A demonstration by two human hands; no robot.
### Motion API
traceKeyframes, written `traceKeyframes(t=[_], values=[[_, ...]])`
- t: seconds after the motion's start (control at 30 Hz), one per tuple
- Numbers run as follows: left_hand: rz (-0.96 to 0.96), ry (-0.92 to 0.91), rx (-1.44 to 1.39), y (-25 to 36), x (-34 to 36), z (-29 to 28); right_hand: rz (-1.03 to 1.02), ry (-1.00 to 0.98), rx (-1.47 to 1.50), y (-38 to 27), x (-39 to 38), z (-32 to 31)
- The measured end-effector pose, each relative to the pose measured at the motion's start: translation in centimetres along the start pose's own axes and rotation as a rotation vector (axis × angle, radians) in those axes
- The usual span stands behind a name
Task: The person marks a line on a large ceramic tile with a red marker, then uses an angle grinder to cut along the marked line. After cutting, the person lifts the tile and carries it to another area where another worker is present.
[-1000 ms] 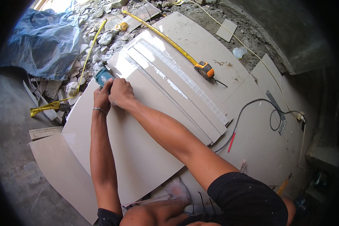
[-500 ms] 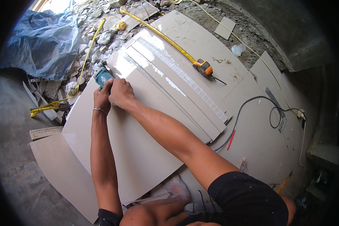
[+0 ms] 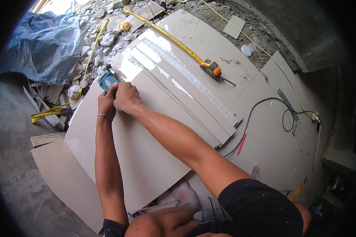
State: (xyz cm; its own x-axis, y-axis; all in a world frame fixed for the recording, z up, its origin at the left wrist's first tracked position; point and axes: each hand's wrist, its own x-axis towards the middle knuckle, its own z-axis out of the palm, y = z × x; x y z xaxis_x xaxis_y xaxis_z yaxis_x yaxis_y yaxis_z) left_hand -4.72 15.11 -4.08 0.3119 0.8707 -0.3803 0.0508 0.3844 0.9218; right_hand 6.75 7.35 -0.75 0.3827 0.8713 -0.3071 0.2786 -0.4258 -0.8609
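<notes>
A teal power tool (image 3: 107, 81), apparently an angle grinder, rests at the far left edge of a large beige tile (image 3: 146, 173). My left hand (image 3: 105, 102) is wrapped round its body. My right hand (image 3: 126, 96) is also closed on the tool, just beside the left. Narrower cut strips (image 3: 192, 115) lie on the tile to the right, with white patches and a grid-patterned band. Beyond them an orange-and-black tape measure (image 3: 211, 69) lies with its yellow blade pulled out across the board. My hands hide the rear of the tool.
Rubble (image 3: 108, 37), a blue tarp (image 3: 41, 47) and a yellow cord bundle (image 3: 47, 114) lie at the left and back. A black cable (image 3: 261, 100), red pen (image 3: 242, 144), power socket (image 3: 315, 117) and further tiles (image 3: 281, 166) are at the right. A bare foot (image 3: 184, 193) shows below.
The tape measure, strips and surroundings have shifted slightly up and left in the picture. My hands stay closed on the tool in nearly the same spot.
</notes>
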Motion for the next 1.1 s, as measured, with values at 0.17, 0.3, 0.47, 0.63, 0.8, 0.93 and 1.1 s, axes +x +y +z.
traceKeyframes(t=[0.17, 0.3, 0.47, 0.63, 0.8, 0.93, 1.1], values=[[-0.005, -0.001, 0.007, -0.1, -0.3, 0.0, -0.006, 0.022, -0.006, 0.1, -0.1, 0.0], [-0.014, 0.002, 0.021, -0.2, -0.3, -0.1, 0.001, 0.007, -0.022, 0.2, -0.2, -0.1], [-0.007, -0.018, 0.001, -0.4, -0.5, 0.0, -0.004, 0.016, 0.019, 0.5, -0.3, 0.0], [-0.023, -0.003, -0.015, -0.5, -0.9, 0.3, -0.011, 0.013, 0.022, 0.8, -0.6, 0.0], [-0.019, -0.013, -0.011, -0.5, -1.4, 0.4, 0.009, 0.012, -0.012, 0.7, -1.2, -0.3], [-0.033, 0.009, 0.006, -0.5, -1.7, 0.6, -0.008, -0.001, -0.016, 0.7, -1.5, -0.6], [-0.024, 0.002, -0.011, -0.7, -1.9, 0.7, 0.010, -0.002, -0.026, 0.9, -1.8, -0.6]])
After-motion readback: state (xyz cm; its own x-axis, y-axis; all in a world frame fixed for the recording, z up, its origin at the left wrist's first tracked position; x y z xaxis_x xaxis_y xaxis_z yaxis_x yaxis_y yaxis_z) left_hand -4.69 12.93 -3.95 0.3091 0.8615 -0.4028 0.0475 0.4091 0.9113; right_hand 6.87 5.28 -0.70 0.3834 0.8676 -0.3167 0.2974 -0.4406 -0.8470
